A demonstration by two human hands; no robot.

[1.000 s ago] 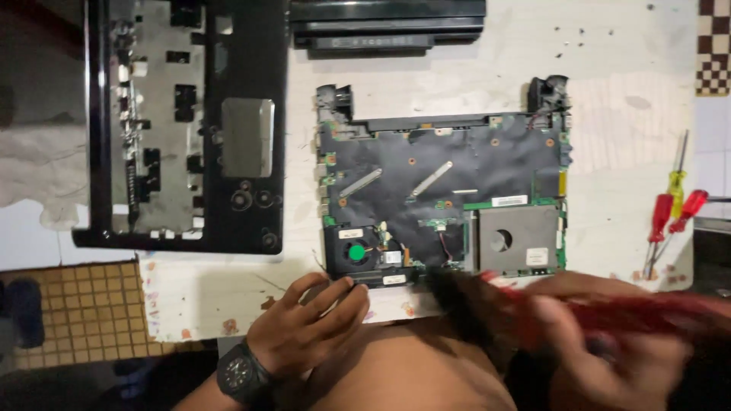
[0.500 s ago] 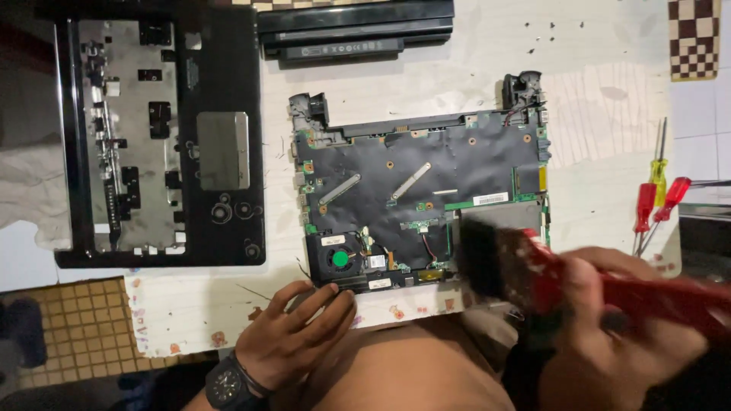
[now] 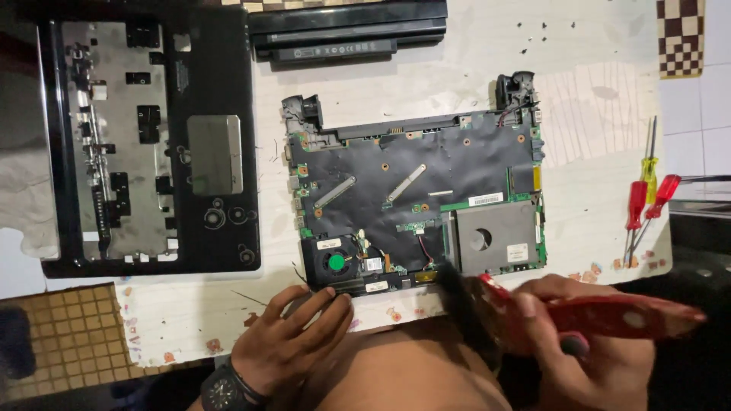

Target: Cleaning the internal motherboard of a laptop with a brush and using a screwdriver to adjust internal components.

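An opened laptop base (image 3: 415, 202) with its black-covered circuit board and a small fan with a green centre (image 3: 335, 262) lies on the white table (image 3: 594, 114). My left hand (image 3: 293, 335), with a black wristwatch, rests its fingers on the near edge of the base by the fan. My right hand (image 3: 579, 342) grips the red handle of a brush (image 3: 609, 316). The brush's dark bristles (image 3: 461, 301) touch the near right edge of the board.
A black laptop cover (image 3: 152, 144) lies upside down at the left. A long black battery (image 3: 346, 30) sits at the far edge. Red and yellow screwdrivers (image 3: 643, 198) lie at the right. Brown tiled floor (image 3: 53, 342) shows lower left.
The brush has swept back toward me, from over the board's lower right to its near edge. My left hand has stayed at the near edge by the fan.
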